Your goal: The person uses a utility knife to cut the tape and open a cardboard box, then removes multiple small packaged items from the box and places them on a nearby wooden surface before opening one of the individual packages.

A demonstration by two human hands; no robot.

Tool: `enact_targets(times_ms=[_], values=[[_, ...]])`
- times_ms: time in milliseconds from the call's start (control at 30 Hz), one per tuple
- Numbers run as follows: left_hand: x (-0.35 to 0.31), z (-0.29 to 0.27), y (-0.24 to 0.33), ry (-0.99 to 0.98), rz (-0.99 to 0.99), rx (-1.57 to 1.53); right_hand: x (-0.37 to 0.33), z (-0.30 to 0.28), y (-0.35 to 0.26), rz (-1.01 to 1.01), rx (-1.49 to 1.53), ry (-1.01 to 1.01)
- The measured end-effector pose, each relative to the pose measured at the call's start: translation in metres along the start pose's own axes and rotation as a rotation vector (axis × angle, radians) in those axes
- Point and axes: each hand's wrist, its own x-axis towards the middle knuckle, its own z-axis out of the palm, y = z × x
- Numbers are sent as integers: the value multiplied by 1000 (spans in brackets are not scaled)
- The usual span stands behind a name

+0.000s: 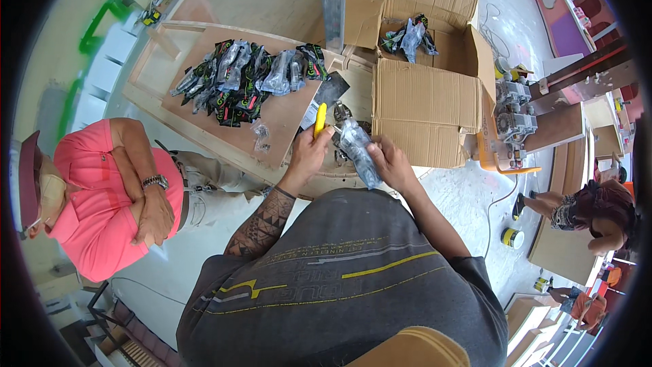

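Note:
My left hand (307,158) is closed on a yellow cutter (320,119), whose body stands up past the fingers. In my right hand (394,164) is a clear plastic bag (358,151), gripped along its side; its contents are hard to make out. The bag's upper end is close to my left fingertips. Just behind it, several loose metal parts (341,112) lie on the wooden surface. A pile of black and clear plastic packets (238,81) covers much of the brown board (275,141) to the left, with a small clear wrapper (261,137) near its edge.
An open cardboard box (424,112) holding a few packets (412,41) stands at the right. A metal post (333,7) rises behind the work surface. To my left stands a person in a pink shirt (115,197), arms crossed. Other people and buckets (512,237) are farther right.

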Motion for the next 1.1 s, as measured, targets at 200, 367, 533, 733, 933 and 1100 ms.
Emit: enact_targets(times_ms=[200,367,533,733,933,1100], values=[[11,-49,33,120,11,-36,-31,-53,42,106,-214,-54],[27,-43,33,69,113,304,-20,-96,79,122,89,267],[53,-16,-16,112,172,477,34,-101,52,8,161,335],[29,-16,2,113,61,163,37,-75,46,85,561,328],[19,-13,-17,218,107,159,12,5,24,-3,574,145],[2,3,-21,266,126,296,7,22,6,-71,-288,131]])
